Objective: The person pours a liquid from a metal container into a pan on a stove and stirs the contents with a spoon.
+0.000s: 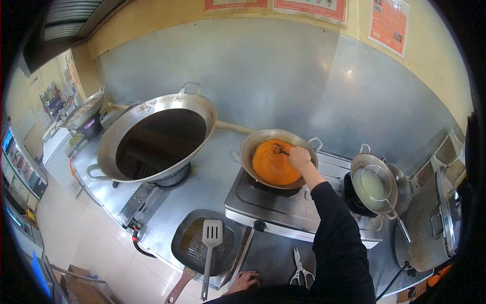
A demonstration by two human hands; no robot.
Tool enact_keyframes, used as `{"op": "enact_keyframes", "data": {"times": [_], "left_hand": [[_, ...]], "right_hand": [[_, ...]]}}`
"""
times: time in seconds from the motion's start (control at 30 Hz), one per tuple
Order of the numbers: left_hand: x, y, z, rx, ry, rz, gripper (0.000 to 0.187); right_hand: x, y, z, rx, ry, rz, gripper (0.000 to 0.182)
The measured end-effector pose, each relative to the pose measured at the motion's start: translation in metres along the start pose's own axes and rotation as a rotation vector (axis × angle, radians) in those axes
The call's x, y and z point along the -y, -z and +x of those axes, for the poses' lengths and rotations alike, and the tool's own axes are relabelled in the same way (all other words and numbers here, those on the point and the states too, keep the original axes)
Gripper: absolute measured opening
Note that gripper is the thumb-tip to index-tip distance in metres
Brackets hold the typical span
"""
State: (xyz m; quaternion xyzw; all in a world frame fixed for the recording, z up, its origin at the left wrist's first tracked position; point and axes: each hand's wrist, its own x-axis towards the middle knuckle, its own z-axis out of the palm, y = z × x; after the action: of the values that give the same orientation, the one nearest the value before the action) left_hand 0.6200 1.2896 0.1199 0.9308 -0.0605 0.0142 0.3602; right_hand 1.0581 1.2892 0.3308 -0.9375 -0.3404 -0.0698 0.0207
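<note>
My right hand (300, 159) is closed round the handle of a dark spoon (278, 148), whose bowl is in orange sauce (273, 164). The sauce fills much of a metal wok (246, 150) on the left burner of a two-burner stove (283, 209). My left hand (246, 281) rests at the counter's front edge, its fingers spread and nothing in them. Beside it lie a grey slotted spatula (208, 253) and a square grill pan (185, 228), the spatula across the pan. Scissors (298, 268) lie on the counter to the right of my left hand.
A large wok (109, 147) of dark liquid stands at the left. On the right burner, a strainer (377, 177) rests over a smaller wok (360, 161) with pale liquid. A big lidded pot (422, 233) stands at the far right. A hose (142, 248) hangs by the front edge.
</note>
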Motion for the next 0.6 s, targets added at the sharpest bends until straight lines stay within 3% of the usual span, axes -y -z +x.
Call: {"op": "enact_keyframes", "data": {"times": [0.13,0.23,0.6], "left_hand": [[-0.007,0.006,0.000,-0.008,-0.004,0.021,0.015],[-0.007,0.007,0.000,-0.014,-0.017,-0.006,0.015],[-0.011,0.013,0.002,0.036,-0.009,-0.016,0.016]], "right_hand": [[-0.002,0.009,-0.020,-0.012,0.060,-0.056,0.017],[-0.001,0.019,-0.037,0.103,0.041,-0.054,0.018],[-0.031,0.028,-0.060,0.287,0.218,0.215,0.021]]}}
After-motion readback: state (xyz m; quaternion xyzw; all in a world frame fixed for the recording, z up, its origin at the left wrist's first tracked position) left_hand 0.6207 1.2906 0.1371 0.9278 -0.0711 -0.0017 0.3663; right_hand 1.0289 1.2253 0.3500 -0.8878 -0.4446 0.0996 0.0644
